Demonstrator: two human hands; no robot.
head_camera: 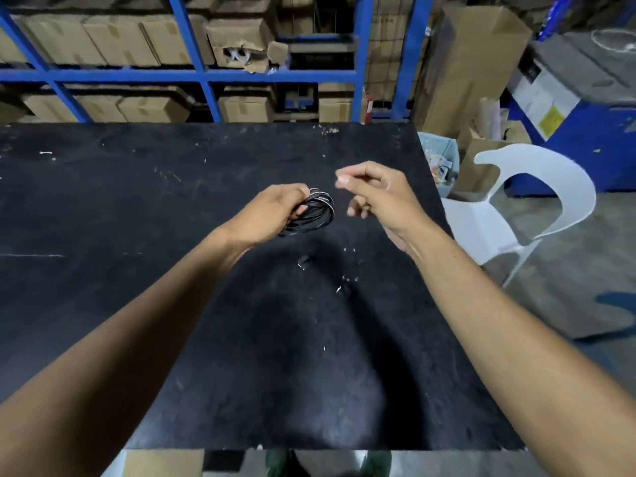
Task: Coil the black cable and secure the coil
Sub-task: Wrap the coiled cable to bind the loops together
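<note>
The black cable point(318, 213) is wound into a small coil of several loops, held above the black table point(137, 201) near its middle. My left hand point(272, 215) grips the coil's left side, thumb on top. To the right of the coil is my right hand point(375, 196), apart from it, with thumb and forefinger pinched together; whether it holds a thin cable end or tie is too small to tell. Two small dark pieces with shiny tips, one point(304, 262) and another point(344, 289), lie on the table below the coil.
A white plastic chair point(516, 215) stands right of the table. A bin point(444, 160) sits by the far right corner. Blue shelving point(206, 75) with cardboard boxes runs behind. A tall carton point(475, 63) and a blue machine point(585, 108) stand at the right.
</note>
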